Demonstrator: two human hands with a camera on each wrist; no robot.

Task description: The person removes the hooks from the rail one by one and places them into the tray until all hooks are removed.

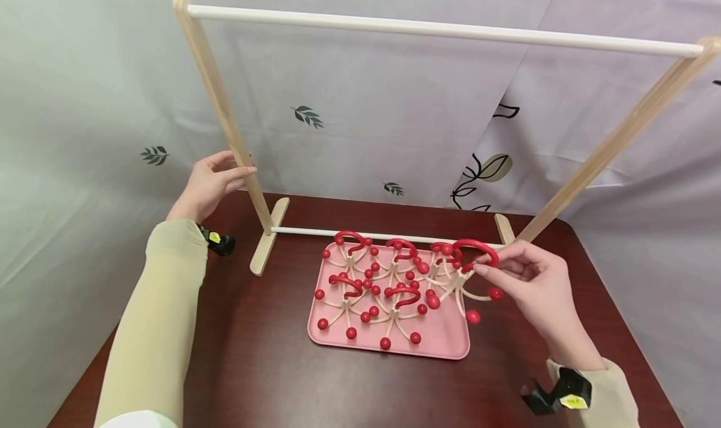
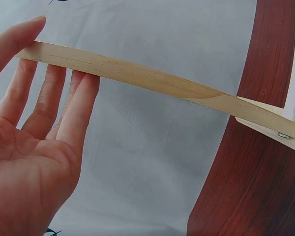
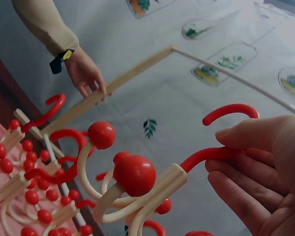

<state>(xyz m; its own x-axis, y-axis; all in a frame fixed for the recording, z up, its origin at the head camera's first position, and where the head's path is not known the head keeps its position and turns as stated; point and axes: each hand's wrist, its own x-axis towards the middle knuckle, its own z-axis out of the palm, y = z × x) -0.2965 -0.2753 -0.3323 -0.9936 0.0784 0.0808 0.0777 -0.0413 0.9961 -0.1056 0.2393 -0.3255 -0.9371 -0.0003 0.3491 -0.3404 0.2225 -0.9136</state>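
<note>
My left hand holds the left wooden post of a rack, its thumb on one side and fingers on the other, as the left wrist view shows along the post. At the tray's right side, my right hand pinches the red hook of a multi-arm hanger. This hanger has curved cream arms tipped with red balls and is tilted, its hook towards my palm. Several matching hangers stand hook-up in rows on a pink tray.
The rack's white top bar spans high above the tray. Its lower white bar runs just behind the tray, between wooden feet. A right post slants upward. Patterned cloth hangs behind the dark red table.
</note>
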